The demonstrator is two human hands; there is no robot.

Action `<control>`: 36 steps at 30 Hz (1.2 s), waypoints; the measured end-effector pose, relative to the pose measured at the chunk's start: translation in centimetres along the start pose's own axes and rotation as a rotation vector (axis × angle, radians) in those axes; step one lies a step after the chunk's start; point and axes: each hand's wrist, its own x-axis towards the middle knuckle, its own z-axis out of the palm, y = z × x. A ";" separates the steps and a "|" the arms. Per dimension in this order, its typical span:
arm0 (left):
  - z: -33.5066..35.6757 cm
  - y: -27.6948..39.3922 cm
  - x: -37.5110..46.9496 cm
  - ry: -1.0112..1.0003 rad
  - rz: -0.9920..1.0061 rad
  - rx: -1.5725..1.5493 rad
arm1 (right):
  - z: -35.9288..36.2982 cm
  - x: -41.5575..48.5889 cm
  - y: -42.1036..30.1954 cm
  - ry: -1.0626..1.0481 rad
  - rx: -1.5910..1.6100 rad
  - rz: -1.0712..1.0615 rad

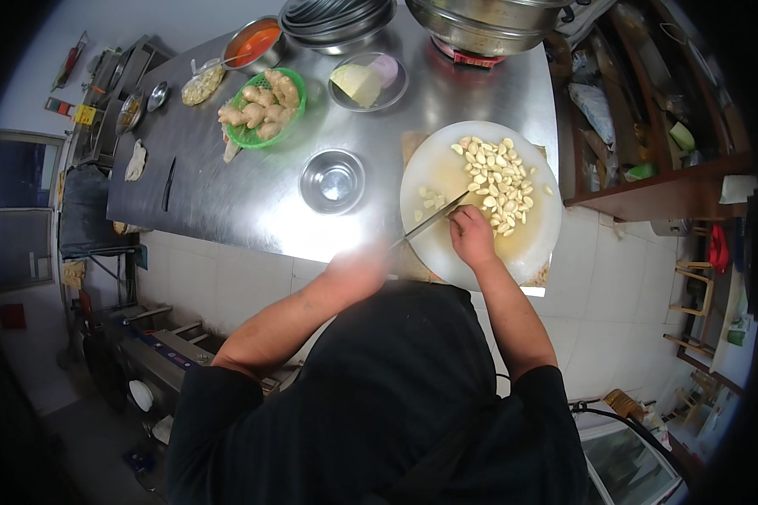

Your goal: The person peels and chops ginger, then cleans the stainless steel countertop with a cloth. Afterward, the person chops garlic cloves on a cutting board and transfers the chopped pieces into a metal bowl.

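Observation:
My left hand (361,268), blurred, grips the handle end of a kitchen knife (428,221). The blade slants up and right over a round white cutting board (418,158). Close against the blade, my right hand (472,235) has its fingers bent down to the board; whatever is under the fingertips is hidden. A heap of peeled garlic cloves (498,177) spreads over the board beyond and right of that hand. Left of the blade lie a few cut garlic pieces (431,198).
A steel bowl (332,182) stands left of the board on the steel table (240,196). Farther off are a green basket (250,137) of ginger (262,107), a bowl with cut cabbage (357,84), a pot of red liquid (254,45) and a steamer (486,28). A small knife (168,184) lies far left.

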 end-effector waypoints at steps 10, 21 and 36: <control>0.4 0.4 0.2 0.000 0.044 -0.036 | 0.4 -0.5 0.5 0.027 0.002 -0.003; 0.6 0.6 0.2 -0.035 -0.028 -0.072 | 0.3 -0.8 0.5 0.055 0.038 0.013; 1.0 0.7 0.2 -0.027 -0.007 -0.129 | 0.3 -1.6 0.8 0.092 0.048 -0.010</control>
